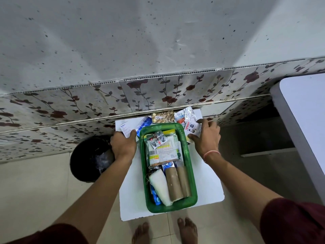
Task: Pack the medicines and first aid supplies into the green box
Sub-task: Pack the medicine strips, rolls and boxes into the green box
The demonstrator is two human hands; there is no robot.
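The green box [190, 166] stands on a small white table [209, 184]. It holds two brown bandage rolls [177, 184], a white gauze roll [159, 186], a cotton swab pack [162, 147] and sachets. My left hand [124, 144] grips a white leaflet [127, 130] left of the box. My right hand [206, 135] grips white sachets [192, 128] to the right of the box's far corner. Behind the box lie a yellow tablet strip [162, 117], a silver blister strip [187, 113] and a blue packet [145, 123].
A black waste bin [89, 158] stands on the floor left of the table. A floral-patterned wall panel [158, 92] rises right behind the table. A white tabletop [306, 113] juts in at the right. My bare feet [165, 232] are below the table's near edge.
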